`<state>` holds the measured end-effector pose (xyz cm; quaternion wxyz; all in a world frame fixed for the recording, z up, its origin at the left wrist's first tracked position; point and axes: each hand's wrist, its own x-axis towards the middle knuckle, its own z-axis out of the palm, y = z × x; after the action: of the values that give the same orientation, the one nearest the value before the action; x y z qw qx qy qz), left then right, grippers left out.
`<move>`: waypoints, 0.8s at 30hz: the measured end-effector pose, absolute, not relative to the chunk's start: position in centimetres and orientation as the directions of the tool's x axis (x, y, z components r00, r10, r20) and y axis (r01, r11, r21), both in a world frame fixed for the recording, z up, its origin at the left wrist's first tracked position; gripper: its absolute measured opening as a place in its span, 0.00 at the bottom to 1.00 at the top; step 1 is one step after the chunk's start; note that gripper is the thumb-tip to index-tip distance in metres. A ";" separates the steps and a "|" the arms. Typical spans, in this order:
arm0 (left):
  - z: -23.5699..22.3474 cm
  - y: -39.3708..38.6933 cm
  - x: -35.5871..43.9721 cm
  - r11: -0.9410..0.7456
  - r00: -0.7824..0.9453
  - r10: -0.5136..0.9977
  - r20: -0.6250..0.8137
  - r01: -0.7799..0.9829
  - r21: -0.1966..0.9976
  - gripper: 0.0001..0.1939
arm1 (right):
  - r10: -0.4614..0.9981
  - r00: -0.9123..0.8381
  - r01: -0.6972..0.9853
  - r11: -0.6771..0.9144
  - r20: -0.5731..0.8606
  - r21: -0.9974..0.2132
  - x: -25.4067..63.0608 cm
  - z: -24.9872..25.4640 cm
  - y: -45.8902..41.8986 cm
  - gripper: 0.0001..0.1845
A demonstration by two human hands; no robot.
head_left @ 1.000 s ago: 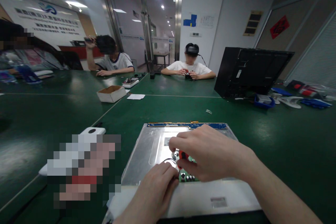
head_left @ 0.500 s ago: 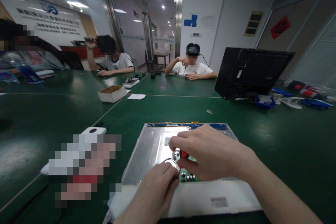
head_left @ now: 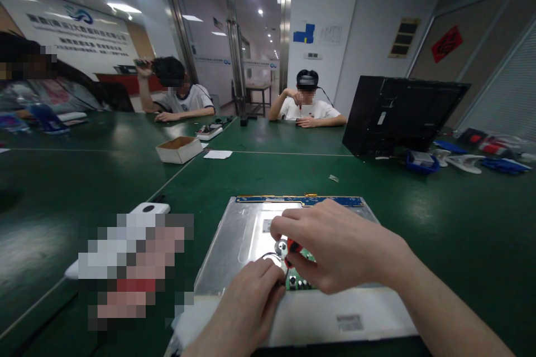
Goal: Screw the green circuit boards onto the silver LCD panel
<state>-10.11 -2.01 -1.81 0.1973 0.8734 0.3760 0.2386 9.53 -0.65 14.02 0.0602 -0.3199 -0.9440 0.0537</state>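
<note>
A flat silver panel [head_left: 218, 256], seemingly a display panel's back, lies in front of me with a blue circuit strip along its far edge. On it sits a small green circuit board [head_left: 304, 282], partly covered by my hands. My right hand [head_left: 335, 242] is closed around the red-and-black handle of a screwdriver [head_left: 293, 246], its thin shaft pointing down at the board's left edge. Close to the shaft's lower end, my left hand [head_left: 255, 290] has its fingertips pressed together at the board. What they pinch, if anything, is hidden. A dark wire curves just behind those fingertips.
A black monitor [head_left: 397, 114] stands at the back right, near a blue tray [head_left: 422, 163] and bagged items. An open white box [head_left: 179, 150] and a paper slip [head_left: 218, 154] lie beyond the panel. A white device [head_left: 157, 208] is at left. Several people sit around the green table.
The screwdriver handle has turned slightly in my right hand, showing its red and black parts differently. My left hand has stayed in place. The person opposite has shifted an arm slightly.
</note>
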 end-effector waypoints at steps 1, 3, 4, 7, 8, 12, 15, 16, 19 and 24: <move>-1.8 -2.0 -10.1 -0.640 0.605 0.750 0.267 0.563 0.522 0.08 | 0.614 -0.785 0.602 0.787 0.079 -0.135 9.5 14.0 -0.6 0.11; -1.7 -2.0 -10.1 -0.641 0.611 0.748 0.258 0.565 0.520 0.08 | 0.626 -0.776 0.616 0.778 0.078 -0.121 9.4 14.0 -0.5 0.10; -1.7 -2.1 -10.2 -0.639 0.612 0.749 0.252 0.568 0.518 0.08 | 0.634 -0.769 0.625 0.772 0.074 -0.115 9.4 14.0 -0.5 0.09; -1.8 -2.1 -10.2 -0.633 0.608 0.755 0.245 0.579 0.514 0.09 | 0.648 -0.760 0.640 0.760 0.054 -0.108 9.5 14.0 -0.4 0.09; -1.8 -2.1 -10.2 -0.632 0.607 0.756 0.245 0.579 0.516 0.10 | 0.644 -0.764 0.636 0.764 0.052 -0.112 9.5 14.0 -0.4 0.10; -1.9 -2.0 -10.0 -0.624 0.612 0.756 0.232 0.568 0.537 0.10 | 0.614 -0.786 0.603 0.787 0.073 -0.133 9.6 14.0 -0.5 0.13; -1.8 -1.9 -10.0 -0.618 0.611 0.760 0.222 0.570 0.542 0.09 | 0.605 -0.792 0.593 0.794 0.083 -0.134 9.6 13.9 -0.6 0.13; -1.8 -1.9 -10.0 -0.619 0.611 0.759 0.225 0.570 0.541 0.09 | 0.602 -0.794 0.590 0.796 0.083 -0.134 9.6 13.9 -0.6 0.12; -1.6 -2.0 -10.0 -0.629 0.612 0.754 0.240 0.568 0.531 0.09 | 0.615 -0.785 0.604 0.786 0.075 -0.129 9.5 13.9 -0.5 0.11; -1.5 -2.1 -10.0 -0.637 0.601 0.756 0.260 0.580 0.508 0.08 | 0.644 -0.763 0.634 0.762 0.053 -0.130 9.4 14.0 -0.3 0.08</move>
<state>-10.02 -2.07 -1.55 0.1894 0.8744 0.3819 0.2315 9.41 -0.26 14.01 0.0474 -0.3410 -0.9374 0.0523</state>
